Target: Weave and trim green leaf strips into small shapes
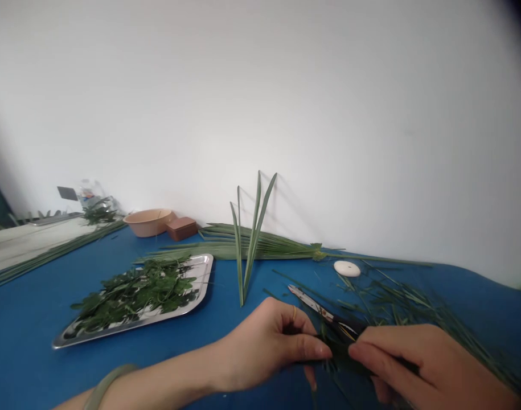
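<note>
Near the front of the table, my left hand (271,341) is closed, thumb over fingers, on a dark green leaf strip (340,356). My right hand (407,361) pinches the same strip from the other side, with a small gap between the two thumbs. Part of the strip is hidden by the fingers, and its exact shape is hard to make out. Just behind the hands, a pair of scissors (311,303) points up and to the left; its handles are partly covered by my right hand. Leaf scraps (392,304) lie beyond the right hand.
A metal tray (204,273) of leafy sprigs (144,293) sits at left. Folded blades (248,250) stand upright mid-table. Behind are a long leaf bundle (269,245), a peach basin (147,223), a brown box (182,228) and a white oval object (347,268), before a white wall.
</note>
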`<state>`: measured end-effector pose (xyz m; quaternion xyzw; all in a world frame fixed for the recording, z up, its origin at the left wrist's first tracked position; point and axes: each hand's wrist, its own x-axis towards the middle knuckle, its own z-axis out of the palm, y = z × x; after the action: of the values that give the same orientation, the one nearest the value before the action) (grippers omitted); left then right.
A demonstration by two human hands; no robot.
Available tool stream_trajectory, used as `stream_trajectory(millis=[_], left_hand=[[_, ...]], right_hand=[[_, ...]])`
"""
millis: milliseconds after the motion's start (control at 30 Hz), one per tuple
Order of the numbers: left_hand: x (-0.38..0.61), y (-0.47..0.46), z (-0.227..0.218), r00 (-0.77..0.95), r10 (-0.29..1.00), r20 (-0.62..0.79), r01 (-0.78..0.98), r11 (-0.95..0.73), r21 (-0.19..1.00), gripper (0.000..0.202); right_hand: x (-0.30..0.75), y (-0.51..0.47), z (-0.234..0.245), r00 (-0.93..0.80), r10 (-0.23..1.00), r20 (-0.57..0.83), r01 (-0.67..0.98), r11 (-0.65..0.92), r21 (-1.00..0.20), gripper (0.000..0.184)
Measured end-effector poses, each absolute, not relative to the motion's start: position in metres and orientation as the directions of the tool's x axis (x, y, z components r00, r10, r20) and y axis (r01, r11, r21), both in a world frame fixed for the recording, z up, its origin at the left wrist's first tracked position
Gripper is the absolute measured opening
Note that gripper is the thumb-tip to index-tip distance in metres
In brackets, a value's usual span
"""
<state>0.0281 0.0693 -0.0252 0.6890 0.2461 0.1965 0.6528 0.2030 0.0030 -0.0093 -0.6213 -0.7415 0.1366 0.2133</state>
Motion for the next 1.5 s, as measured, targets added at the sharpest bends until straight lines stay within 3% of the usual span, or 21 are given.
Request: stream_trajectory(millis=[133,267,433,600,767,933,1267,1500], left_hand=[[0.025,0.069,-0.018,0.855,0.514,-0.064,0.058,0.027,0.998,0.019],[0.026,0.070,-0.022,0.843,0.533,-0.070,0.043,0.063,0.997,0.017],[0.028,0.072,-0.027,0.808,0.580,-0.103,0.087,0.055,0.995,0.017],[0.029,0.075,-0.029,0.785,0.610,-0.108,0.110,0.034,0.993,0.016],[0.027,0.083,-0.031,0.797,0.586,-0.143,0.170,0.009,0.985,0.023],[0.026,0.086,-0.028,0.807,0.581,-0.108,0.160,-0.038,0.986,0.031],[0.027,0.086,-0.032,0.771,0.637,-0.025,0.135,-0.125,0.983,0.024],[0.027,0.087,-0.035,0.779,0.624,-0.056,0.079,-0.009,0.997,0.020]], right_hand=[[0.209,0.009,0.002,-0.215,0.974,-0.070,0.745,0.117,-0.656,0.034],[0.209,0.011,0.000,-0.159,0.983,-0.093,0.674,0.039,-0.738,0.021],[0.207,0.010,-0.005,-0.112,0.985,-0.129,0.716,-0.010,-0.698,0.010],[0.208,0.010,-0.007,-0.249,0.965,-0.081,0.663,0.109,-0.740,0.031],[0.212,0.016,-0.015,-0.204,0.977,-0.061,0.647,0.088,-0.757,0.034],[0.213,0.018,-0.016,-0.147,0.988,-0.047,0.656,0.062,-0.753,0.029],[0.211,0.021,-0.017,-0.116,0.992,-0.040,0.663,0.047,-0.747,0.026],[0.215,0.021,-0.018,-0.024,0.994,-0.106,0.624,-0.068,-0.779,0.014]])
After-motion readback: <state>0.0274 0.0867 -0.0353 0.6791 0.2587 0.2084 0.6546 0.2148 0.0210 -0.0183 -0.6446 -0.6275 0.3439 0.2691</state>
